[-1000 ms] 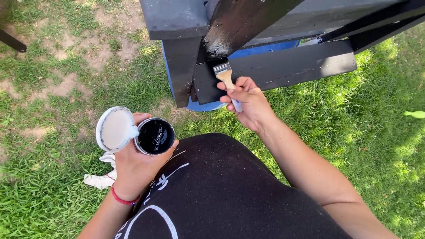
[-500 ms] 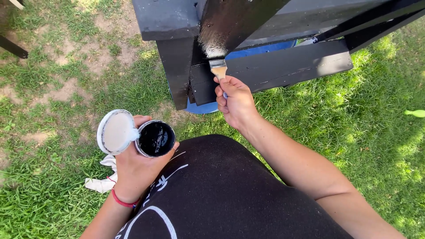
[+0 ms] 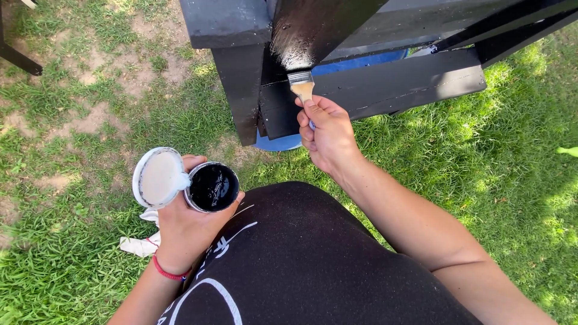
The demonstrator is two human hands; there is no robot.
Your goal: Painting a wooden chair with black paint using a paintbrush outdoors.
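White crumpled rag lies on grass at lower left. Left hand is closed around a small round tin of black paint together with its pale round lid, held beside the tin. Right hand grips a flat wooden-handled paintbrush; bristles touch the upright slat of the black-painted wooden furniture. Blue round object sits beneath.

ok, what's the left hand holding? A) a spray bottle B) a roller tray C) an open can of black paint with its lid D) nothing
C: the left hand grips a small open can of black paint with the pale lid beside it, while the right hand holds the brush against the black wooden furniture.
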